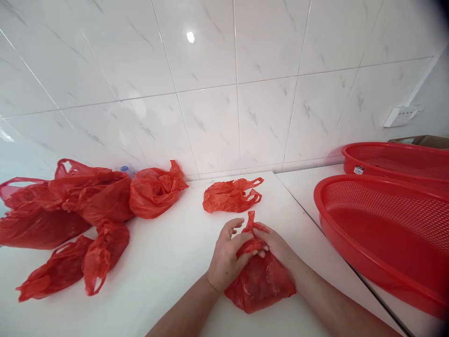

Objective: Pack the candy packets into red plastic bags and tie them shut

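A filled red plastic bag (264,283) rests on the white table in front of me, its neck gathered and one handle sticking up. My left hand (229,255) grips the gathered neck from the left, thumb and fingers pressed on the plastic. From the right, my right hand (275,243) holds the same neck, its fingertips meeting those of the left. What lies inside the bag shows only as dark shapes through the plastic. Just beyond my hands a flattened red plastic bag (229,196) lies on the table.
Several filled red bags (101,196) crowd the left side, with a blue cap (124,169) behind them. Two large red perforated baskets (351,187) stand on the right, past a table seam. A tiled wall (210,117) with a socket (403,116) closes off the back.
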{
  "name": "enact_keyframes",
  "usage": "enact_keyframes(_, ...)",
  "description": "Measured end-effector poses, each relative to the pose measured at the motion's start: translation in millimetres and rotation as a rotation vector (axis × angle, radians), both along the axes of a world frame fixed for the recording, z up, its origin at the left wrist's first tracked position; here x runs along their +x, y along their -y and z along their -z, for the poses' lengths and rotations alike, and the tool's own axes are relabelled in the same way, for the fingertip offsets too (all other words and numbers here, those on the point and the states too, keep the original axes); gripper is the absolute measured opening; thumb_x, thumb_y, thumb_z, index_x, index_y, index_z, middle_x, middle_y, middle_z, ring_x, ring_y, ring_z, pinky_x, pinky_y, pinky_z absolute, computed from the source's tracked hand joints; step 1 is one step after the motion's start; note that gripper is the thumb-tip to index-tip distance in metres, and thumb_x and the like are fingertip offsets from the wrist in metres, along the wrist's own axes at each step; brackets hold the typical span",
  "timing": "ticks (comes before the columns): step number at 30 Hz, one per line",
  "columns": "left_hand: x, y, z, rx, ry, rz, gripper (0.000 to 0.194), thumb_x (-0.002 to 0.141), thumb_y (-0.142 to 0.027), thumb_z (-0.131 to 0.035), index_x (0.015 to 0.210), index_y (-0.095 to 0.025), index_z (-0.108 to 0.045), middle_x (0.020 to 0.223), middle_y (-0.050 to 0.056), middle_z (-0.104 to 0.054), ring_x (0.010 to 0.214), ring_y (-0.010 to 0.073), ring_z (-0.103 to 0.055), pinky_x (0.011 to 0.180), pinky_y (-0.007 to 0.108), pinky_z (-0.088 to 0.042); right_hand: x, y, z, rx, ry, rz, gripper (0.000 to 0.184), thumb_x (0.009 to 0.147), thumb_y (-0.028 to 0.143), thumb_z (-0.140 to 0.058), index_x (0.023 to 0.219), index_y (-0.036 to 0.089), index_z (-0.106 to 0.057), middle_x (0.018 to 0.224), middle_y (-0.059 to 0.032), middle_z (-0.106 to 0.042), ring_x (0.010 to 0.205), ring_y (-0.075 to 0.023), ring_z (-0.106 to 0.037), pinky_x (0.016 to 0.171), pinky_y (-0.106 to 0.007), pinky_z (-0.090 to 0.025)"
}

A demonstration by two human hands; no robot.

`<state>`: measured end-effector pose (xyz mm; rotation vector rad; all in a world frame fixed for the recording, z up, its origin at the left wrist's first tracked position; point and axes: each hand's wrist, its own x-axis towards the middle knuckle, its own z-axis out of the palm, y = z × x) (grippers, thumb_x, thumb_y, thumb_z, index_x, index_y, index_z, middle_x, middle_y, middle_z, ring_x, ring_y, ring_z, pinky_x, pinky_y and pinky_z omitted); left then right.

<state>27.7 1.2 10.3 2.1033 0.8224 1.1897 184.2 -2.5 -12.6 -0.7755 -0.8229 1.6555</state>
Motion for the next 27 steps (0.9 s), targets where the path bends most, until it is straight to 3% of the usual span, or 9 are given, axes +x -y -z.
enact_keyframes(1, -0.5, -1.0, 0.8, -0.018, 0.011, -0.006, 0.009, 0.080, -0.026, -0.059, 0.086, -0.023, -0.066, 0.120, 0.009, -0.049, 0.111, 0.0245, -0.047, 0.093, 0.038, -0.038, -0.1, 0.6, -1.0, 0.004, -0.035, -0.012, 0.023, 0.079, 0.040, -0.063, 0.077, 0.020, -0.053, 0.040, 0.0098, -0.038, 0.037, -0.0059, -0.040, 0.049, -0.021, -0.037)
enact_keyframes(3, -0.8, -3.5, 1.8, -0.126, 0.091, -0.037, 0.016, 0.085, -0.027, -0.052, 0.075, -0.020, -0.063, 0.107, 0.008, -0.054, 0.101, 0.0219, -0.052, 0.089, 0.035, -0.040, 0.5, 2.3, -4.6, 0.004, -0.080, -0.030, 0.020, 0.079, 0.039, -0.063, 0.080, 0.021, -0.053, 0.039, 0.0105, -0.038, 0.038, -0.0067, -0.041, 0.056, -0.025, -0.043)
enact_keyframes(6, 0.5, -7.2, 1.5, -0.419, 0.281, -0.029, 0.019, 0.085, -0.036, -0.052, 0.079, -0.019, -0.059, 0.097, 0.006, -0.058, 0.090, 0.0194, -0.055, 0.083, 0.033, -0.042, 3.5, 6.3, -11.7, 0.005, -0.104, -0.057, 0.018, 0.080, 0.037, -0.061, 0.087, 0.023, -0.053, 0.041, 0.0095, -0.042, 0.040, -0.0084, -0.044, 0.063, -0.029, -0.045)
enact_keyframes(10, 3.2, -8.1, -1.2, -0.827, 0.466, 0.227, 0.027, 0.084, -0.046, -0.051, 0.078, -0.020, -0.050, 0.074, 0.001, -0.059, 0.063, 0.0140, -0.054, 0.065, 0.028, -0.043, 8.6, 12.5, -17.9, 0.040, -0.088, -0.153, 0.015, 0.083, 0.033, -0.054, 0.094, 0.023, -0.054, 0.051, 0.0057, -0.050, 0.047, -0.0102, -0.048, 0.069, -0.031, -0.044)
enact_keyframes(13, 3.3, -7.4, -2.6, -0.957, 0.512, 0.325, 0.030, 0.083, -0.048, -0.052, 0.076, -0.020, -0.045, 0.064, -0.003, -0.055, 0.054, 0.0107, -0.050, 0.057, 0.024, -0.039, 12.3, 13.6, -18.8, 0.074, -0.074, -0.199, 0.028, 0.085, 0.047, -0.048, 0.095, 0.022, -0.055, 0.058, 0.0031, -0.053, 0.052, -0.0119, -0.051, 0.070, -0.032, -0.043)
enact_keyframes(16, 1.7, -8.3, -0.5, -0.960, 0.481, 0.295, 0.033, 0.080, -0.047, -0.058, 0.074, -0.019, -0.042, 0.060, -0.004, -0.051, 0.050, 0.0079, -0.044, 0.052, 0.020, -0.034, 14.5, 11.1, -17.8, 0.112, -0.007, -0.188, 0.036, 0.080, 0.055, -0.053, 0.081, 0.019, -0.054, 0.056, 0.0034, -0.051, 0.051, -0.0106, -0.048, 0.063, -0.028, -0.041)
enact_keyframes(20, 0.4, -10.6, 5.2, -0.861, 0.401, 0.200, 0.036, 0.075, -0.043, -0.065, 0.071, -0.018, -0.039, 0.061, -0.005, -0.050, 0.052, 0.0069, -0.043, 0.052, 0.019, -0.032, 14.0, 8.9, -19.4, 0.096, 0.124, -0.163, 0.033, 0.067, 0.035, -0.073, 0.069, 0.018, -0.046, 0.061, 0.0026, -0.057, 0.052, -0.0088, -0.048, 0.056, -0.023, -0.036)
enact_keyframes(24, 1.4, -11.1, 6.9, -0.765, 0.342, 0.076, 0.036, 0.073, -0.043, -0.067, 0.069, -0.018, -0.040, 0.062, -0.005, -0.049, 0.054, 0.0078, -0.044, 0.054, 0.019, -0.032, 12.5, 12.2, -24.5, 0.140, 0.292, -0.125, 0.030, 0.067, 0.027, -0.071, 0.085, 0.021, -0.048, 0.072, 0.0028, -0.060, 0.061, -0.0117, -0.053, 0.061, -0.026, -0.041)
enact_keyframes(27, 2.7, -8.4, 5.4, -0.711, 0.304, 0.014, 0.034, 0.073, -0.040, -0.067, 0.068, -0.018, -0.041, 0.061, -0.005, -0.047, 0.055, 0.0082, -0.042, 0.054, 0.020, -0.031, 11.7, 13.4, -23.4, 0.184, 0.484, -0.048, 0.039, 0.070, 0.023, -0.066, 0.105, 0.026, -0.048, 0.075, 0.0038, -0.060, 0.063, -0.0127, -0.053, 0.061, -0.027, -0.042)
